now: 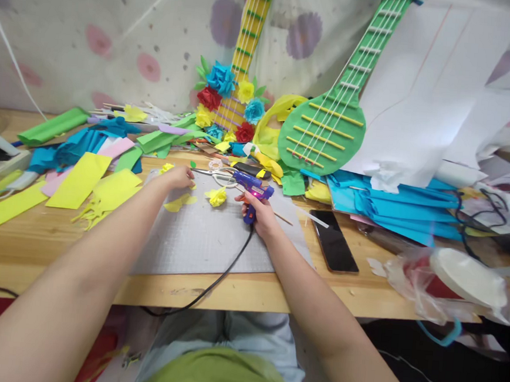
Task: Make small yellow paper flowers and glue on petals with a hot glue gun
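My right hand (260, 212) is wrapped around the handle of a blue hot glue gun (249, 180), its nozzle pointing left and a small light glowing on its side. Over the upper left of the grey cutting mat (202, 243), my left hand (180, 177) has its fingers curled down and pressed together. A bit of yellow shows at its fingertips, too small to name. Just below that hand lie yellow paper petals (178, 202). Between both hands sits a yellow paper flower (216, 196). Scissors (223, 178) lie partly hidden behind the glue gun.
Yellow paper sheets (79, 180) and blue crepe paper (79, 148) lie to the left. At the back lean a green paper instrument (325, 132) and a yellow one with flowers (249, 43). A phone (334, 241) lies right of the mat. The gun's black cord (219, 279) crosses the table edge.
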Motion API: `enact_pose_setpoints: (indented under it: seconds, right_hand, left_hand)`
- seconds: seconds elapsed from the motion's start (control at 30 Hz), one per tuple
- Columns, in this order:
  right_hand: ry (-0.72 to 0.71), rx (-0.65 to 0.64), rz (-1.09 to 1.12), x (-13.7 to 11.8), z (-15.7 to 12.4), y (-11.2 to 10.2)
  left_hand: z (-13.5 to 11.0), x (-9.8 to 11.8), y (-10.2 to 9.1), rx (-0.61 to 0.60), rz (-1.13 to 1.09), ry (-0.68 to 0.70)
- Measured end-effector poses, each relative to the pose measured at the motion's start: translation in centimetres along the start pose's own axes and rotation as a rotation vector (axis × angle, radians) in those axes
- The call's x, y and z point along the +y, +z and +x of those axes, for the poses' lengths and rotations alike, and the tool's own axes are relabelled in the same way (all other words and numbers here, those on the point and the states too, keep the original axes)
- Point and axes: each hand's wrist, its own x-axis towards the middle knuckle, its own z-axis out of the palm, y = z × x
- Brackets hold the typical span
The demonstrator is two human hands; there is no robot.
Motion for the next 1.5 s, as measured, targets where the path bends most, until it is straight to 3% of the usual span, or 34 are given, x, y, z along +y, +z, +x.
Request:
enact_pose_setpoints:
  seconds: [0.17,0.33,0.57,0.93,1.07,1.33,1.5]
  right_hand:
    - [-0.009,-0.009,0.019,0.0,0.0,0.0]
    - [-0.011,-0.012,0.023,0.1,0.1,0.0]
    - [0.000,-0.006,0.007,0.3,0.2,-0.2]
    - [-0.011,0.003,0.037,0.0,0.0,0.0]
    - [-0.008,0.001,0.042,0.0,0.0,0.0]
    - [-0.006,0.012,0.004,0.0,0.0,0.0]
    - [-0.006,0.009,0.012,0.0,0.1,-0.1]
  left_hand:
    - [-0.2,0.1,-0.2,-0.072,0.107,0.070]
    - [-0.5,-0.5,-0.1,0.055,0.148,0.227]
    - [-0.1,-0.3,-0.2,-0.065,0.079,0.081]
    - [-2.0,-1.1,2.1,0.170,-0.196,0.240]
    - [-1.9,-1.1,2.1,0.232,-0.181,0.245]
    - [-0.5,1.6,-0.1,0.003,0.047,0.069]
    - [-1.0,2.1,0.0,0.022,0.054,0.017]
